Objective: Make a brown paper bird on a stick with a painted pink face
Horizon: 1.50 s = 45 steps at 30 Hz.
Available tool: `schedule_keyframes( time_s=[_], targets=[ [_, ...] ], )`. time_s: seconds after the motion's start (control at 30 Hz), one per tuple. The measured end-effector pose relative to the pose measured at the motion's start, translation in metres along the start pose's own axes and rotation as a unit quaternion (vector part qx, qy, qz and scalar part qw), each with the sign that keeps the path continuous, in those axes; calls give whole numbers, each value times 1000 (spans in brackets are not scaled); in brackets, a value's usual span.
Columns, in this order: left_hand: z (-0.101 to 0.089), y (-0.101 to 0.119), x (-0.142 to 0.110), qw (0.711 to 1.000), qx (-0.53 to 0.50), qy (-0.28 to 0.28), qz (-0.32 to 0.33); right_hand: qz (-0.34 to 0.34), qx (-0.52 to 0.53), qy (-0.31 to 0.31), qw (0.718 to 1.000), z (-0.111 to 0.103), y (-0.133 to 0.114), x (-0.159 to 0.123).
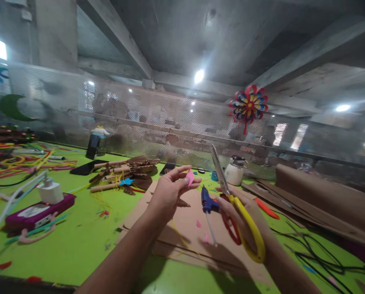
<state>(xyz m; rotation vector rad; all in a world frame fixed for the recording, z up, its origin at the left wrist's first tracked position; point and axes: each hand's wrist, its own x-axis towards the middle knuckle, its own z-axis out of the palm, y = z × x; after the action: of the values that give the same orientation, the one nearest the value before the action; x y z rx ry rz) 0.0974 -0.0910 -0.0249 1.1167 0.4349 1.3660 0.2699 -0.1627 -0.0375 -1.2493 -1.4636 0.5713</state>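
Between the thumb and fingers of my left hand [167,192] is a small pink paper piece [190,177], held above the brown cardboard [170,232]. My right hand [243,204] grips a pair of scissors [249,228] with one yellow and one red handle; the blades point up and away, clear of the paper. Close by my right hand, a blue glue gun [208,202] lies on the cardboard with a pale glue stick in it. Small pink scraps [198,223] are on the cardboard beneath my hands.
Behind on the left lies a bundle of brown paper fans on sticks [130,171]. A purple power strip [38,212] with a white plug sits at left, near tangled coloured strips. Black cables [317,253] and stacked brown cardboard [317,196] lie at right. A perforated screen [170,118] closes the back.
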Motion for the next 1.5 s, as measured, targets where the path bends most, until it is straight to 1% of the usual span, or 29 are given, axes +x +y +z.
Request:
schedule_keyframes(
  time_s=[0.07, 0.13, 0.17, 0.23, 0.3, 0.33, 0.37, 0.43, 0.53, 0.6, 0.63, 0.67, 0.7, 0.73, 0.77, 0.8, 0.83, 0.87, 0.9, 0.93, 1.0, 1.07, 1.13, 1.27, 1.33, 1.4, 1.5],
  targets=[
    [2, 1, 1, 1000, -23, 13, -2, 14, -92, 47, 994, -23, 13, 4],
    [5, 2, 1, 999, -44, 26, -2, 29, -190, 77, 978, -52, 35, 8],
    [6, 3, 1, 998, -51, 29, -4, 53, -232, 85, 968, -67, 48, 9],
    [9, 2, 0, 998, -56, 35, -10, 95, -333, 104, 932, -97, 76, 10],
    [12, 0, -1, 998, -53, 40, -16, 121, -426, 79, 893, -121, 101, 9],
    [13, -1, -2, 998, -49, 41, -20, 141, -463, 68, 872, -129, 112, 8],
    [13, -3, -2, 998, -45, 41, -23, 155, -490, 53, 856, -135, 121, 6],
    [13, -5, -2, 998, -37, 38, -28, 168, -523, 36, 835, -141, 137, 4],
    [11, -8, -1, 999, -25, 32, -31, 167, -560, 1, 811, -140, 146, 0],
    [9, -10, 0, 999, -13, 30, -29, 152, -595, -16, 789, -135, 136, -3],
    [8, -11, 0, 999, -6, 29, -27, 135, -609, -12, 781, -130, 126, -4],
    [8, -12, 0, 999, 3, 27, -25, 112, -615, -10, 781, -124, 112, -5],
    [8, -13, 0, 999, 12, 25, -24, 77, -605, -3, 792, -116, 95, -6],
    [9, -15, 0, 999, 21, 23, -24, 31, -566, 15, 824, -105, 77, -5],
    [10, -16, -1, 999, 31, 20, -28, -5, -494, 12, 870, -93, 58, -3],
    [11, -18, -2, 999, 39, 15, -33, -32, -402, -7, 915, -78, 40, -1],
    [12, -19, -3, 998, 46, 7, -38, -59, -309, -47, 948, -63, 24, 3],
    [13, -20, -4, 998, 52, -2, -42, -63, -218, -95, 969, -47, 12, 7],
    [13, -21, -5, 997, 56, -13, -42, -50, -125, -132, 982, -33, 4, 12],
    [14, -22, -6, 997, 57, -23, -40, -31, -35, -160, 986, -20, -1, 17],
    [13, -23, -6, 997, 59, -31, -28, 6, 98, -184, 978, -2, -1, 27],
    [12, -25, -6, 997, 63, -33, -21, 31, 182, -203, 961, 6, 4, 33],
    [11, -27, -5, 997, 65, -40, -19, 43, 238, -227, 943, 7, 9, 35],
    [10, -30, -6, 997, 55, -56, -8, 56, 315, -262, 910, 3, 11, 33],
    [12, -30, -7, 997, 58, -58, -7, 53, 333, -265, 903, 3, 12, 31],
    [13, -30, -7, 996, 61, -57, -10, 37, 331, -253, 909, 6, 14, 29],
    [16, -28, -8, 997, 62, -48, -13, -4, 294, -204, 934, 11, 17, 26]
  ],
)
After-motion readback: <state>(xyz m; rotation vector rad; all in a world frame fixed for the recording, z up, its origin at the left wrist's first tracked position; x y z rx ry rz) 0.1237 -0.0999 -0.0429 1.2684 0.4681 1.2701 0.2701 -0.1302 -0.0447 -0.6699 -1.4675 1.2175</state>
